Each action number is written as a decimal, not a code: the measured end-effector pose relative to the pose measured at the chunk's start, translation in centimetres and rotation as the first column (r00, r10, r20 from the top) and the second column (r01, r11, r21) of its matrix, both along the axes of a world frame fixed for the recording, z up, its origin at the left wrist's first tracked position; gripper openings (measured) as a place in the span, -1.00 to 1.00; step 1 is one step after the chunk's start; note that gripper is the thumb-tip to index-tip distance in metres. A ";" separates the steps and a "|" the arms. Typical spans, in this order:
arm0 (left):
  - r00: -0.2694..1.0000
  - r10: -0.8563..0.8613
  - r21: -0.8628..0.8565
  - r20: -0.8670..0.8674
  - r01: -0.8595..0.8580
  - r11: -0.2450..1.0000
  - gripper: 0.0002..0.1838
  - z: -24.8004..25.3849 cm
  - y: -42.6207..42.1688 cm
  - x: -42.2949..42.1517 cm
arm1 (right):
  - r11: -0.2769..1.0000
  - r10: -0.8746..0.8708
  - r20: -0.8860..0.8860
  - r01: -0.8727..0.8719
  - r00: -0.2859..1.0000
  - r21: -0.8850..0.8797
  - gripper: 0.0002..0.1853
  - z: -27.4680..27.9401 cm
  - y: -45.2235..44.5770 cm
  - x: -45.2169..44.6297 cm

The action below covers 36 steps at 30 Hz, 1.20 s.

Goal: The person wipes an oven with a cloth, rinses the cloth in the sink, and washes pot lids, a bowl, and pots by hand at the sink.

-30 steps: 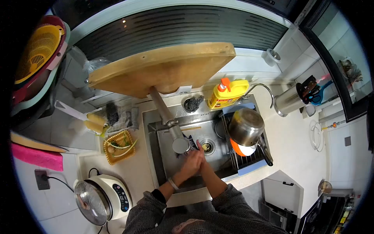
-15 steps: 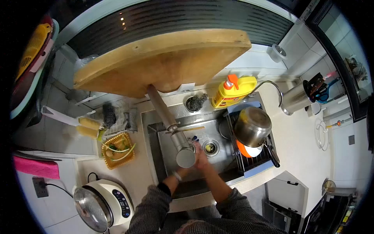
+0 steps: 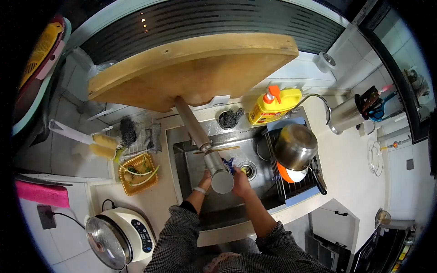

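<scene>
My left hand [image 3: 205, 181] is over the sink [image 3: 200, 207], just left of the faucet's round head, its fingertips hidden behind the faucet [image 3: 223, 182]. To the right of that head, my right hand [image 3: 241, 183] has its fingers curled inward, partly covered. At its fingertips shows a small blue-and-white item [image 3: 229, 162], mostly hidden by the faucet; its kind is unclear. A thin wooden stick [image 3: 225, 149] lies across the sink behind the faucet. Beyond my right hand, the drain [image 3: 247, 170] has yellowish scraps in it.
A dish rack [image 3: 291, 189] with an upturned steel pot [image 3: 296, 146] stands over the sink's right side. A yellow detergent bottle [image 3: 271, 109] is behind. A large wooden board [image 3: 191, 75] leans above the faucet. Left are a basket with green onions [image 3: 138, 174] and an electric cooker [image 3: 120, 239].
My hands have moved apart, from together behind the faucet head to either side of it. More of the blue-and-white item shows. The faucet head has shifted slightly right in view.
</scene>
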<state>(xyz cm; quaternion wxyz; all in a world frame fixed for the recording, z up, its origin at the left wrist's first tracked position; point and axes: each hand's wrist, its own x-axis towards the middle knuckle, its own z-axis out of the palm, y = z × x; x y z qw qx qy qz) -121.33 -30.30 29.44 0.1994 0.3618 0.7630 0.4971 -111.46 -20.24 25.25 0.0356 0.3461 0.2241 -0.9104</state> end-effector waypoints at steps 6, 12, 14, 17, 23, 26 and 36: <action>0.988 -0.027 0.041 -0.155 0.033 0.999 -0.78 0.1 -1.0 3.7 | 0.992 -0.079 -0.059 0.072 0.995 -0.108 -0.46 0.1 0.0 -0.2; 0.979 -0.156 -0.071 -0.131 0.148 0.986 -0.76 0.6 -0.4 7.0 | 0.948 -0.035 -0.524 0.194 0.851 0.251 -0.53 -6.7 -2.4 2.0; 0.999 0.009 -0.066 0.045 -0.006 0.998 -0.73 0.2 -0.3 3.9 | 0.962 -0.152 -0.056 0.135 0.987 -0.237 -0.65 -10.1 -4.8 0.2; 0.985 0.114 -0.055 0.130 -0.108 0.993 -0.68 0.6 0.2 2.5 | 0.982 -0.174 -0.061 0.177 0.983 0.058 -0.64 1.6 -3.7 -0.9; 0.993 0.081 -0.007 0.089 -0.080 0.997 -0.61 0.7 0.5 6.2 | 0.819 0.037 -0.036 -0.009 0.999 0.574 -0.59 6.2 -3.5 0.0; 0.981 0.137 -0.016 0.136 -0.136 0.991 -0.60 -0.5 1.1 3.2 | 0.992 -0.125 0.167 0.123 0.978 0.021 -0.58 2.4 -2.8 -0.8; 0.984 0.165 0.009 0.074 -0.166 0.986 -0.54 -0.2 2.9 1.9 | 0.992 -0.125 0.144 0.126 0.982 0.006 -0.50 1.5 -2.7 -0.1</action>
